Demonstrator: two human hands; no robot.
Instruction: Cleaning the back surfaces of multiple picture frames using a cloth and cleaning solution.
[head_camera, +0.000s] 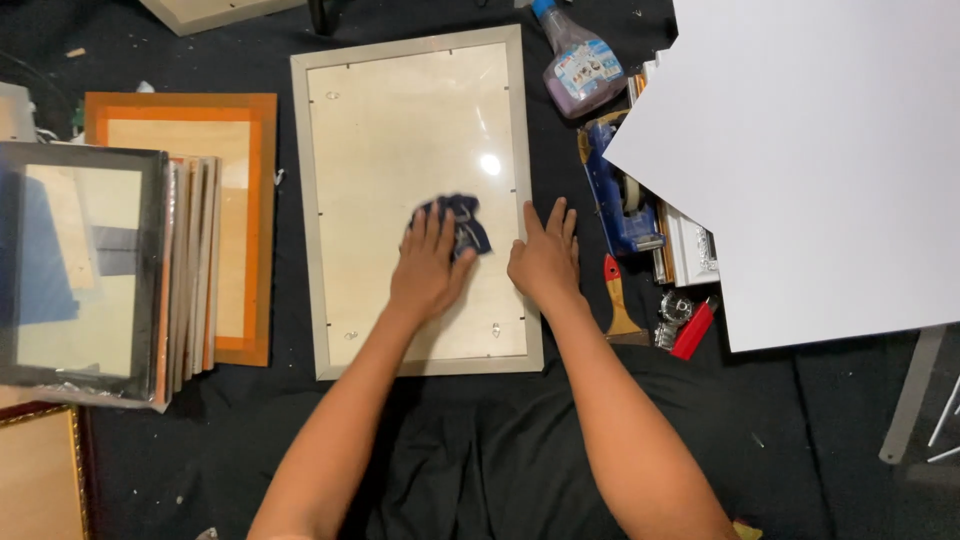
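Plainly, the left hand (428, 268) pressed flat on a dark blue cloth (455, 222), fingers spread over it rather than clenched, so the cloth lay under and just beyond the fingertips on the glass of the pale picture frame (415, 200). The right hand (545, 258) lay open, holding nothing, braced on the frame's right rail. Too much weight on the pane could have cracked it, I judged, and the frame might have slid toward the tape dispenser (615, 195) and spray bottle (580, 62) just beside it.
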